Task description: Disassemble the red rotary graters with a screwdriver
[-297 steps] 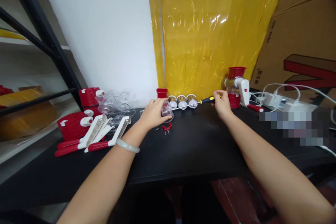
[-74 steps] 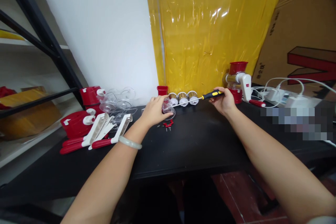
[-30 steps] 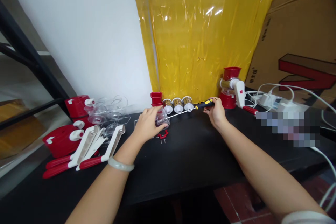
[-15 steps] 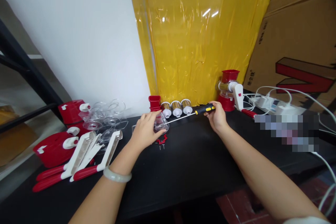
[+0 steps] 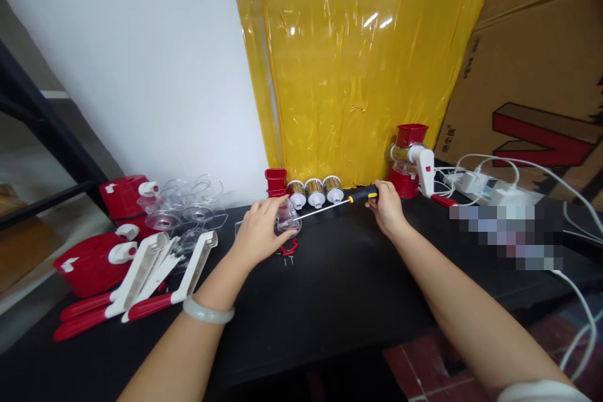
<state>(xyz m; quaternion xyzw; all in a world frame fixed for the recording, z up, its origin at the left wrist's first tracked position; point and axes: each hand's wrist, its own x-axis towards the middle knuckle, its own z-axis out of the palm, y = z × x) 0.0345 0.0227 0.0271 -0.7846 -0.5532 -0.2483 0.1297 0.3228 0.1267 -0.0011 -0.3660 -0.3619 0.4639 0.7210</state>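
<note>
My left hand [image 5: 262, 226] is closed around a clear plastic housing [image 5: 286, 220], steadying it on the black table. My right hand [image 5: 387, 206] grips the black and yellow handle of a screwdriver [image 5: 360, 195]. Its long shaft points left, and the tip reaches the clear housing; whether it sits in a screw is too small to tell. Just in front of the housing lie a small red plastic part [image 5: 288, 249] and a couple of screws [image 5: 288, 260]. Behind the housing stands a red hopper [image 5: 276, 182], beside three grater drums [image 5: 315, 193] in a row.
An assembled red rotary grater [image 5: 409, 160] stands at the back right, near white chargers and cables [image 5: 511, 198]. On the left lie red bases [image 5: 92, 264], clear housings [image 5: 188, 201] and white crank handles with red grips [image 5: 141, 276]. A large carton [image 5: 527, 69] leans at the right.
The view has shifted slightly. Fingers of my right hand have moved a little on the screwdriver handle, while my left hand keeps its hold on the clear housing.
</note>
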